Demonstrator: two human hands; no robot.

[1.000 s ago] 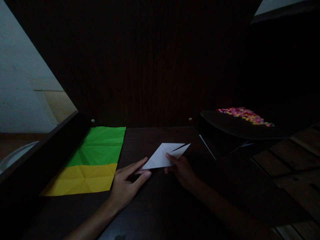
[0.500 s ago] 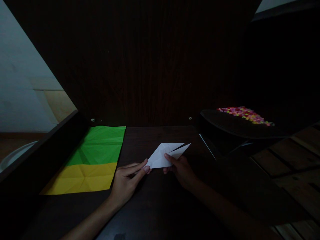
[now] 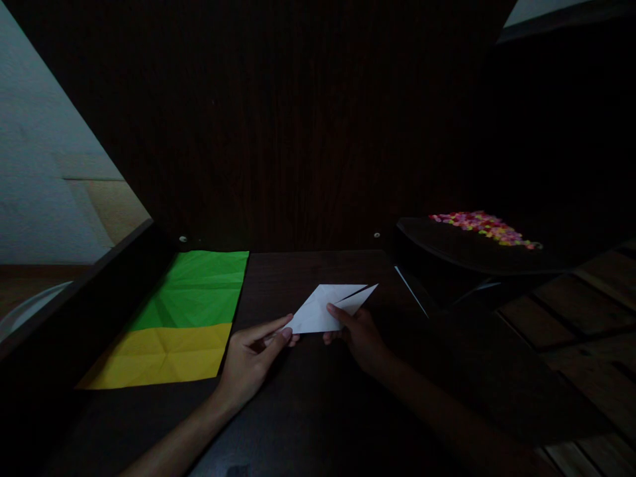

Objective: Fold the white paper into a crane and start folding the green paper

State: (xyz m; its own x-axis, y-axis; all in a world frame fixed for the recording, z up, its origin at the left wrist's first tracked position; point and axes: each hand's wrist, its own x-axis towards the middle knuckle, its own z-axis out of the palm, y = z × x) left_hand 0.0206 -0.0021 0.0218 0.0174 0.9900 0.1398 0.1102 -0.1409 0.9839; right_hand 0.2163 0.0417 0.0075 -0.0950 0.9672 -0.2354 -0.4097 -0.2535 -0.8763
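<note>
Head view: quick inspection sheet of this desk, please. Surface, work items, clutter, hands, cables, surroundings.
Surface: dark wooden desk, dimly lit.
Work items: folded white paper lying flat, two pointed flaps toward the right.
Clutter: green sheet and yellow sheet, creased, flat at the left; dark tray with a heap of small coloured bits at the right.
Hands: left hand has fingers at the paper's left corner; right hand presses a finger on its middle edge.
Cables: nothing seen.
Surroundings: dark wooden back panel; pale wall at the left; plank floor at the right.
</note>
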